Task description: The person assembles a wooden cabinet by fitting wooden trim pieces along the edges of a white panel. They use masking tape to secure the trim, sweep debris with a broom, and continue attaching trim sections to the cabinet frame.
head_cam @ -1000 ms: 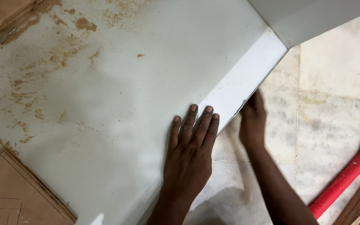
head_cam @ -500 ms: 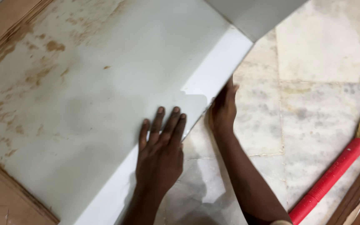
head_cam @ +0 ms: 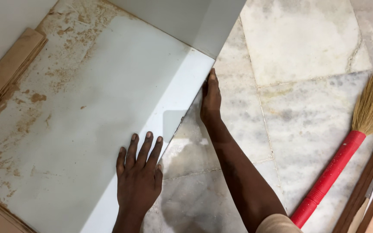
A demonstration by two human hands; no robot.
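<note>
Since a second ago both hands have slid along the panel (head_cam: 109,108) edge, toward the frame's middle. The left hand (head_cam: 139,177) lies flat and open on its white strip, fingers spread. The right hand (head_cam: 211,100) presses the edge sideways, gripping nothing. The broom (head_cam: 346,146) lies right.

A single head-worn view looks steeply down from close above, taking in both hands (head_cam: 139,172) on a white panel (head_cam: 109,108) and the marble floor (head_cam: 298,47) out to a broom (head_cam: 346,151) at right.
</note>
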